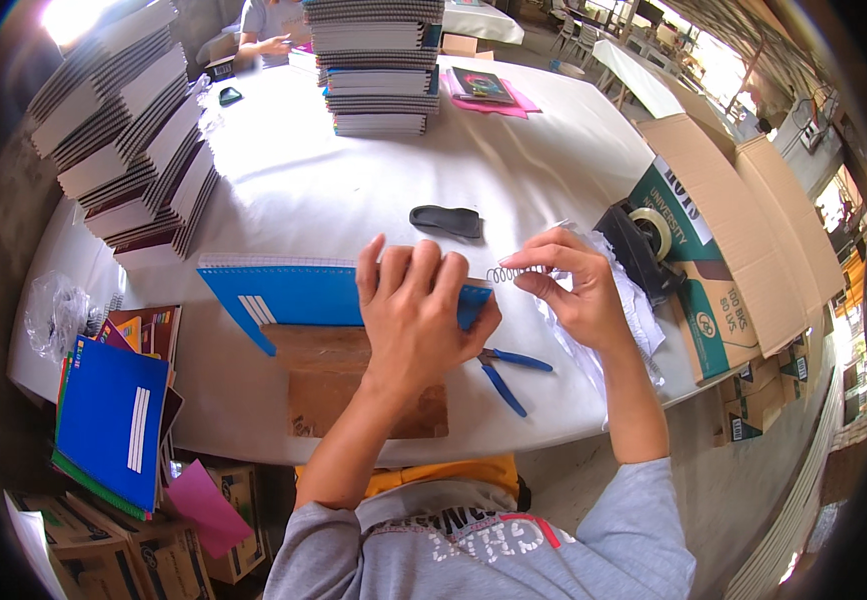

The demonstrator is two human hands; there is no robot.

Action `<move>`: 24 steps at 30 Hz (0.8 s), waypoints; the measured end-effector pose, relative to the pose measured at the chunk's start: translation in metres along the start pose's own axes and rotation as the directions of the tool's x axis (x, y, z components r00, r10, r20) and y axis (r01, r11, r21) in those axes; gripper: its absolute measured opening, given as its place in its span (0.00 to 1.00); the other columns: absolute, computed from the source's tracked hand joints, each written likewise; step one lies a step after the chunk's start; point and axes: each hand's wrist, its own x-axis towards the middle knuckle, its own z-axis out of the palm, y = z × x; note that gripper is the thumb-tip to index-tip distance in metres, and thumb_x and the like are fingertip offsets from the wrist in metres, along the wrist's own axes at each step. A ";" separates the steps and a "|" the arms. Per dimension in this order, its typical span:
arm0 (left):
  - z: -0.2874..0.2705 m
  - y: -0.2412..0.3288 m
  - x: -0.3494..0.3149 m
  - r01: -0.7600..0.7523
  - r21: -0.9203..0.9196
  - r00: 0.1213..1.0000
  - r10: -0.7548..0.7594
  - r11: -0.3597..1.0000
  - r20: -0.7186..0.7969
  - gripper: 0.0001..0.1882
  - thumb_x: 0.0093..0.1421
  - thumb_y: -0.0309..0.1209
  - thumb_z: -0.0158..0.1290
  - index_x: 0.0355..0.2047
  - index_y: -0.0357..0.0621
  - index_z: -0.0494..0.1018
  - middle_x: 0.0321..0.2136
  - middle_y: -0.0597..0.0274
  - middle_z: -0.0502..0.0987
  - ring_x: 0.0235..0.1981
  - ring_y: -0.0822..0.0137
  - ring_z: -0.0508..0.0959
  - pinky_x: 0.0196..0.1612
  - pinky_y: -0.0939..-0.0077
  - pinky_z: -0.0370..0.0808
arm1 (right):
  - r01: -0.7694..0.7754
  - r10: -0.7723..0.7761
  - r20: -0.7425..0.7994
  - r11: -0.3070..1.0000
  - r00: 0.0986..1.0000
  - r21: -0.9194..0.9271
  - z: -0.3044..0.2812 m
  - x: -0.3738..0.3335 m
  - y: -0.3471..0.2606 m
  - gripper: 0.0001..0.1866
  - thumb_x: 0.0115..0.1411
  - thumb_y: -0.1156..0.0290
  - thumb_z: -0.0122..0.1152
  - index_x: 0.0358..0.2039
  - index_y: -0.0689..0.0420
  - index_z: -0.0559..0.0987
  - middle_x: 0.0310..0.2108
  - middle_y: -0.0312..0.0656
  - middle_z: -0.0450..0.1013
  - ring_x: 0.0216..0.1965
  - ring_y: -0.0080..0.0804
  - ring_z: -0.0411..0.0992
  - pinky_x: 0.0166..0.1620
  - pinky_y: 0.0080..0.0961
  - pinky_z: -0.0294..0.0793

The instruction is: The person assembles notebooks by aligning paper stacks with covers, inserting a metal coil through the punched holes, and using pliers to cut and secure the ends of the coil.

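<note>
Head view, your left hand [408, 315] gripping a blue notebook [298, 292] near the table's [353, 185] front edge, your right hand [583, 290] pinching a wire coil [499, 275] at the notebook's right end, blue-handled pliers [502, 387] (handles spread) nearer that edge.

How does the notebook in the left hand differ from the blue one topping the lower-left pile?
The held notebook is on edge in the left hand; the piled notebook lies cover up. The held notebook is lighter blue; the piled notebook is deeper blue. Both have blue covers with white stripes.
</note>
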 end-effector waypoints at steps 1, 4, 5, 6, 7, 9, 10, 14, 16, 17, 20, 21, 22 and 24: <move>0.000 0.000 0.000 -0.019 -0.032 1.000 0.019 0.999 0.008 0.13 0.41 0.40 0.58 0.22 0.47 0.70 0.25 0.62 0.66 0.33 0.60 0.67 0.54 0.57 0.56 | 0.001 -0.001 0.005 1.000 1.000 -0.001 0.002 0.000 0.002 0.12 0.47 0.82 0.63 0.34 0.54 0.81 0.30 0.35 0.73 0.36 0.26 0.69 0.38 0.22 0.70; -0.001 0.000 0.000 -0.038 -0.082 0.999 0.040 0.996 0.023 0.11 0.43 0.38 0.57 0.24 0.47 0.72 0.24 0.63 0.68 0.32 0.61 0.67 0.54 0.58 0.56 | -0.053 0.058 -0.029 0.987 0.998 0.149 0.007 0.003 0.002 0.12 0.47 0.84 0.63 0.33 0.56 0.81 0.32 0.35 0.74 0.38 0.26 0.69 0.39 0.22 0.71; 0.001 0.000 -0.001 -0.044 -0.091 0.999 0.045 0.995 0.007 0.11 0.43 0.38 0.57 0.26 0.47 0.73 0.24 0.63 0.68 0.32 0.61 0.68 0.54 0.58 0.56 | -0.034 0.037 -0.025 0.993 0.999 0.115 0.007 0.004 0.000 0.13 0.46 0.85 0.62 0.33 0.56 0.81 0.32 0.36 0.74 0.39 0.26 0.69 0.39 0.22 0.71; 0.001 0.000 -0.002 -0.049 -0.100 0.999 0.048 0.994 -0.009 0.12 0.44 0.38 0.57 0.28 0.47 0.74 0.24 0.63 0.69 0.32 0.62 0.68 0.54 0.58 0.56 | -0.015 0.016 -0.020 0.997 1.000 0.082 0.007 0.006 0.000 0.13 0.46 0.86 0.62 0.32 0.56 0.81 0.32 0.36 0.74 0.40 0.26 0.69 0.40 0.22 0.71; -0.001 0.001 -0.001 -0.050 -0.090 0.999 0.051 0.995 0.013 0.18 0.44 0.36 0.58 0.37 0.48 0.73 0.24 0.64 0.70 0.32 0.62 0.68 0.51 0.61 0.57 | -0.012 0.014 -0.016 0.997 1.000 0.081 0.006 0.007 0.001 0.13 0.46 0.86 0.62 0.32 0.56 0.81 0.32 0.36 0.74 0.40 0.26 0.69 0.40 0.22 0.71; -0.006 0.003 0.001 -0.008 -0.137 0.999 0.013 0.991 0.037 0.22 0.44 0.35 0.58 0.41 0.48 0.70 0.24 0.64 0.70 0.32 0.63 0.69 0.49 0.62 0.57 | 0.039 -0.040 0.079 0.999 0.996 0.010 0.001 0.007 0.002 0.14 0.45 0.86 0.62 0.33 0.56 0.81 0.32 0.37 0.75 0.39 0.24 0.69 0.40 0.21 0.71; -0.008 0.003 0.002 0.032 -0.184 0.998 -0.020 0.982 0.067 0.25 0.44 0.34 0.58 0.45 0.48 0.68 0.24 0.65 0.70 0.32 0.63 0.69 0.47 0.63 0.58 | 0.038 -0.038 0.081 0.999 0.996 0.007 0.001 0.006 0.004 0.14 0.45 0.86 0.62 0.33 0.56 0.81 0.32 0.37 0.75 0.39 0.24 0.69 0.40 0.21 0.71; -0.006 -0.002 0.004 0.033 -0.207 0.994 -0.009 0.978 0.113 0.29 0.44 0.35 0.60 0.48 0.48 0.66 0.24 0.65 0.70 0.32 0.63 0.69 0.44 0.65 0.58 | -0.200 0.132 0.237 0.936 0.963 0.290 -0.008 0.004 0.012 0.07 0.53 0.78 0.59 0.34 0.57 0.80 0.31 0.37 0.74 0.30 0.21 0.69 0.35 0.20 0.70; -0.002 -0.005 0.003 0.016 -0.123 0.991 0.000 0.992 0.134 0.33 0.43 0.44 0.63 0.49 0.49 0.65 0.24 0.66 0.70 0.34 0.64 0.69 0.48 0.63 0.56 | -0.365 0.226 0.388 0.868 0.894 0.337 -0.006 0.009 0.002 0.06 0.56 0.74 0.58 0.35 0.58 0.79 0.31 0.38 0.74 0.27 0.20 0.69 0.32 0.20 0.69; -0.004 -0.005 0.002 0.019 -0.116 0.991 -0.003 0.993 0.135 0.33 0.43 0.44 0.63 0.49 0.49 0.65 0.24 0.66 0.70 0.34 0.64 0.69 0.48 0.63 0.56 | -0.399 0.327 0.349 0.903 0.878 0.158 -0.004 0.012 -0.009 0.08 0.58 0.70 0.57 0.36 0.59 0.78 0.31 0.38 0.73 0.25 0.20 0.69 0.30 0.21 0.69; -0.017 -0.009 0.004 -0.006 0.037 0.999 0.005 0.999 0.038 0.29 0.43 0.50 0.61 0.41 0.47 0.69 0.26 0.66 0.68 0.34 0.65 0.68 0.53 0.58 0.52 | -0.297 0.303 0.288 0.953 0.908 -0.066 -0.007 0.016 -0.023 0.10 0.58 0.67 0.57 0.37 0.59 0.76 0.32 0.37 0.73 0.22 0.20 0.67 0.27 0.21 0.68; -0.025 -0.013 -0.001 0.050 0.067 0.998 -0.052 0.996 0.031 0.28 0.41 0.54 0.61 0.35 0.49 0.71 0.25 0.67 0.68 0.36 0.65 0.68 0.55 0.56 0.49 | -0.226 0.238 0.291 0.971 0.927 -0.075 -0.007 0.014 -0.022 0.11 0.57 0.67 0.58 0.37 0.60 0.76 0.32 0.37 0.73 0.22 0.20 0.67 0.26 0.21 0.68; -0.030 -0.018 -0.004 0.106 0.098 0.994 -0.109 0.990 0.022 0.28 0.38 0.58 0.62 0.30 0.50 0.72 0.24 0.68 0.68 0.37 0.64 0.69 0.56 0.54 0.46 | -0.151 0.170 0.294 0.985 0.941 -0.084 -0.007 0.014 -0.022 0.11 0.57 0.68 0.58 0.38 0.60 0.75 0.32 0.37 0.73 0.21 0.20 0.67 0.25 0.21 0.67; -0.026 -0.027 -0.009 0.100 0.155 0.995 -0.101 0.983 -0.002 0.27 0.37 0.61 0.61 0.19 0.51 0.69 0.24 0.68 0.67 0.36 0.65 0.68 0.56 0.55 0.47 | 0.104 -0.068 0.212 0.981 0.975 -0.166 -0.004 0.012 -0.016 0.10 0.54 0.71 0.60 0.36 0.60 0.76 0.31 0.38 0.73 0.16 0.20 0.64 0.23 0.20 0.67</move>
